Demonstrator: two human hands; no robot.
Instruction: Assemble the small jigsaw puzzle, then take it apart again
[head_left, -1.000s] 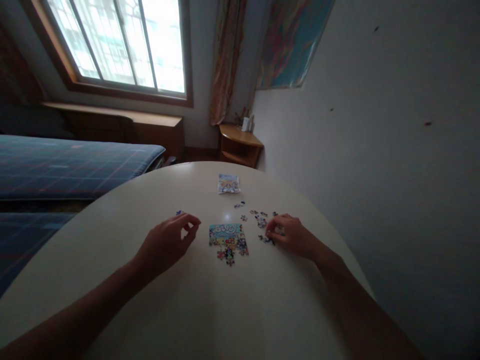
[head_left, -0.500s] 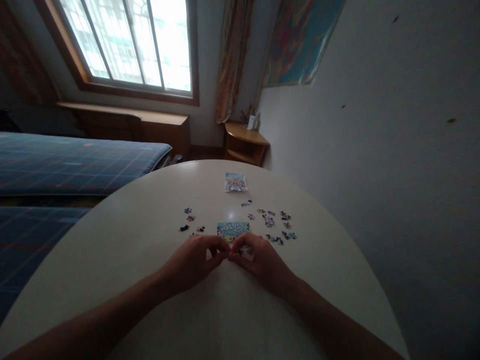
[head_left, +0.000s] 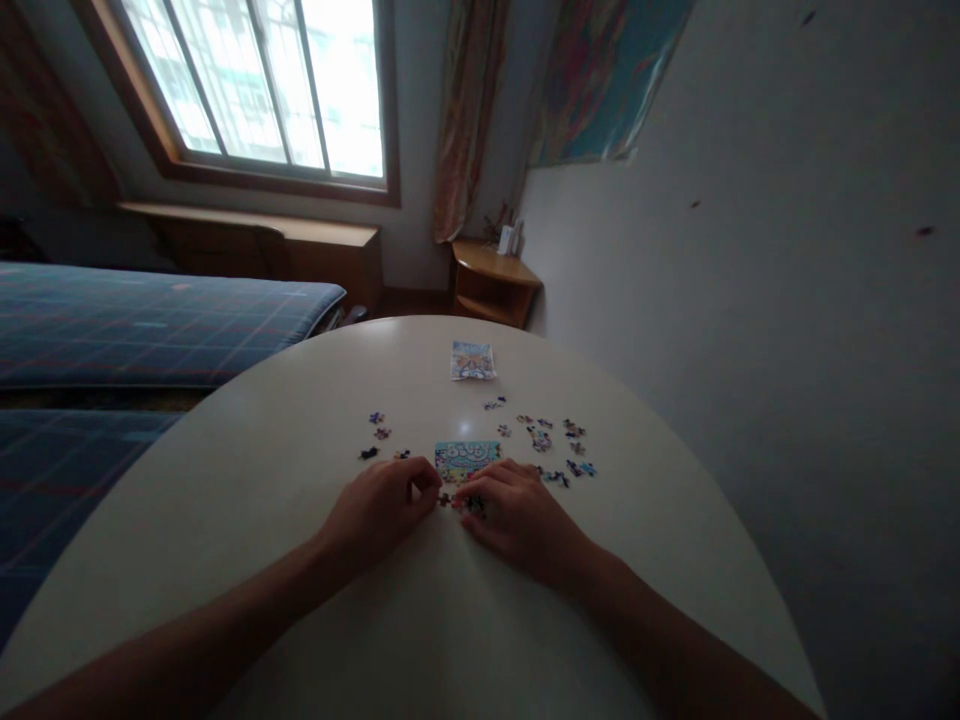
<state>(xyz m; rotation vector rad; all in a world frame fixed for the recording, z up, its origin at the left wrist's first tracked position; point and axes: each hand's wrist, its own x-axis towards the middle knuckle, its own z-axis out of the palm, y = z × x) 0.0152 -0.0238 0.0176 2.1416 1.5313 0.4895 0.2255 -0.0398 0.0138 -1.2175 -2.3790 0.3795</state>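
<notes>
Several joined jigsaw puzzle pieces lie on the table just below a teal picture card with large lettering. My left hand rests at their left, its thumb and forefinger curled together in a pinch; whatever is between the tips is too small to make out. Over the right part of the pieces lies my right hand, thumb and fingers apart, fingertips touching or just above them. Its fingers partly hide the pieces and the card's lower edge.
Loose puzzle pieces are scattered at the right, and a few more pieces at the left. A small printed packet lies farther back on the round white table. Beyond stand a plaid mattress and a corner shelf.
My hands, fingertips together before, have drawn apart; the left moved slightly left. My right fingers have spread over the joined pieces, which now show between the hands. The view shifted slightly.
</notes>
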